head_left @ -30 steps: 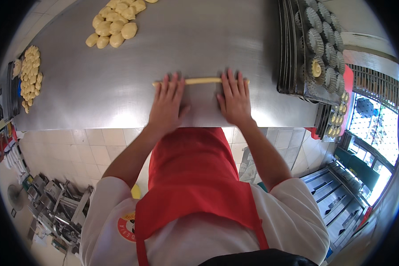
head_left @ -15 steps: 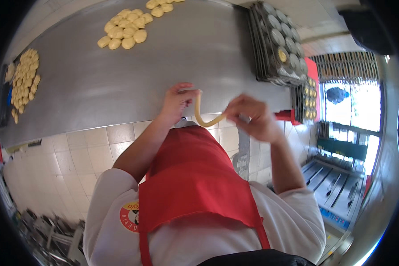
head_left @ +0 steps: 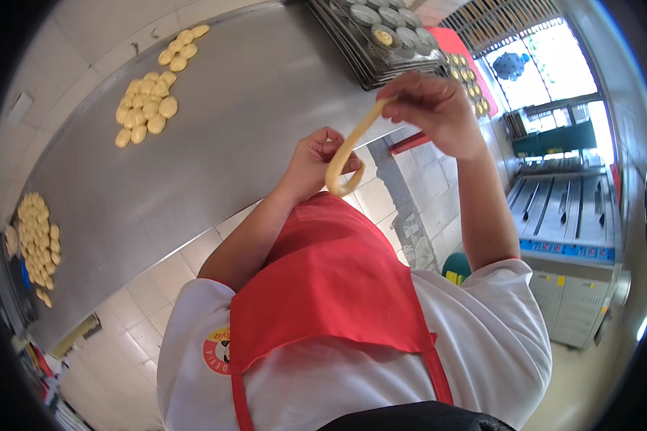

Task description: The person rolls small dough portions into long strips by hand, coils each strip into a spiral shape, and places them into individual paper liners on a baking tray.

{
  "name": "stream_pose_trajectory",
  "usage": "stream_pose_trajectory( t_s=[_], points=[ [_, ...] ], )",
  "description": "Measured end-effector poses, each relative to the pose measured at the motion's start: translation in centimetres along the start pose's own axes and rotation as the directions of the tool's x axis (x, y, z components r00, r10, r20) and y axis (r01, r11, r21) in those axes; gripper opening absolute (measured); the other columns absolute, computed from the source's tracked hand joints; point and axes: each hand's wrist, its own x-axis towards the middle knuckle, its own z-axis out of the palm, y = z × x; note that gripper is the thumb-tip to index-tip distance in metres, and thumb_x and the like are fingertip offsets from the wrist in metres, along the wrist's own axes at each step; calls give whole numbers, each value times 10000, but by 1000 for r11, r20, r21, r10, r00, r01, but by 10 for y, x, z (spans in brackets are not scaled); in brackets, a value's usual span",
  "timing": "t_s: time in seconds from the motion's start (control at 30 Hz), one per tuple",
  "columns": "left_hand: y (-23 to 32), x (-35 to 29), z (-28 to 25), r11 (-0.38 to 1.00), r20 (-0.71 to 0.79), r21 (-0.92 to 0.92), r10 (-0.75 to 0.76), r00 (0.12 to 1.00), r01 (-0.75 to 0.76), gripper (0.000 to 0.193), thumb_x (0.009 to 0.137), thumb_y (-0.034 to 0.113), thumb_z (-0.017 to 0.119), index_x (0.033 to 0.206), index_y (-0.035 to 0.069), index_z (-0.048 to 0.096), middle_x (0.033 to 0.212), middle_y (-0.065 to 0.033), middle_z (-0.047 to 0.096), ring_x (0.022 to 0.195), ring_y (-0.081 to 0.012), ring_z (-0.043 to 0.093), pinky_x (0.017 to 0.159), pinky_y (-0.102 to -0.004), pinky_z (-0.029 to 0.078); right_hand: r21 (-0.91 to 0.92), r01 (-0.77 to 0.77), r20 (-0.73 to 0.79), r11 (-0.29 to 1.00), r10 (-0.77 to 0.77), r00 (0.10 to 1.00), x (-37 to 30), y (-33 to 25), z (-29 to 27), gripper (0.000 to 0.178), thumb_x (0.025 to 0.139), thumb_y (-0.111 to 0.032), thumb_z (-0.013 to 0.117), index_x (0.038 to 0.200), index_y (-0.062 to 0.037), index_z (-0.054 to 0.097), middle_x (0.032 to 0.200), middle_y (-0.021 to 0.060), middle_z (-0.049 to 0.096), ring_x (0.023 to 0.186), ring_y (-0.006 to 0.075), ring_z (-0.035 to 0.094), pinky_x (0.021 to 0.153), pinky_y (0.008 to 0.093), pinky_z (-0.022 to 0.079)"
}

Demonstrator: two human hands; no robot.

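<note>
Item 1: dough strip (head_left: pixel 358 135), 1 pc, pale yellow, narrow, bent to a J. Loc.: in the air betw. my hands, off the table's near edge, top of apron below it in view.

Axis: long limb runs diag., upper R to lower L. Bend = lowest pt, nearest my body; short limb turns back up, R of my L fingers. Upper end points up & R, into my R fingers.

Item 2: my R hand (head_left: pixel 438 111), raised, farther fr. body. Thumb & fingertips pinching upper end; strip lies down & L of them.

Item 3: my L hand (head_left: pixel 315 164), lower. Fingers curled, closed on the short end; exact contact pt partly hidden, can't tell which tips press. Bend lies just R of & below them; L hand nearer the bend.

Surroundings:
– steel table (head_left: pixel 223 122), L & beyond hands.
– dough pcs (head_left: pixel 147 106), clustered on table, more groups above & far L.
– tray stack (head_left: pixel 341 50), far R corner, just beyond R hand in view; fluted tins on top, one w/ dough coil (head_left: pixel 383 37).
– apron (head_left: pixel 331 280), red, on me.
</note>
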Motion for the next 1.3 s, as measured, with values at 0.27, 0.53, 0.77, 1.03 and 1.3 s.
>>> stream_pose_trajectory(
  t_s=[0.27, 0.53, 0.77, 1.03, 1.3],
  points=[
    [-8, 10, -15, 973, 85, -231, 51, 995, -30, 324, 895, -61, 804, 975, 128, 553, 927, -49, 772, 866, -145, 748, 825, -308, 580, -523, -79, 53, 849, 125, 991, -43, 0, -42, 116, 949, -101, 803, 1051, -47, 810, 886, 85, 756, 796, 200, 730, 763, 323, 568],
    [-11, 22, 1, 995, 86, -44, 92, 992, -88, 286, 932, -107, 752, 1063, 70, 571, 1064, -114, 783, 971, -169, 767, 908, -329, 628, -335, 90, 62, 938, -73, 995, 2, -3, 4, 220, 992, -63, 741, 1203, -7, 769, 1006, 85, 765, 865, 142, 741, 785, 293, 595],
    [19, 20, 7, 931, -29, -340, -151, 988, 133, 355, 986, -24, 725, 1322, -12, 609, 1160, -128, 734, 1028, -188, 750, 945, -345, 647, 365, -329, -156, 871, 406, 900, -44, 85, 27, 272, 1048, -161, 721, 1260, 8, 743, 1128, 64, 769, 1024, 142, 726, 915, 326, 607],
    [-10, 68, 15, 994, -324, 57, -67, 944, 90, 286, 1032, 177, 757, 1231, -25, 718, 1158, -112, 738, 1035, -172, 725, 926, -339, 627, 812, -169, -252, 559, 596, 763, -26, 125, 82, 461, 1089, -204, 672, 1480, 27, 592, 1386, 137, 672, 1224, 226, 692, 991, 383, 624],
    [3, 215, 16, 811, -397, 554, 62, 916, 185, 480, 1008, 247, 790, 1416, 35, 650, 1362, -92, 640, 1180, -157, 632, 991, -338, 531, 723, -55, -396, 689, 479, 783, 89, 230, -65, 519, 977, -99, 794, 1428, 71, 603, 1142, 129, 717, 1025, 224, 739, 848, 362, 664]
  ],
)
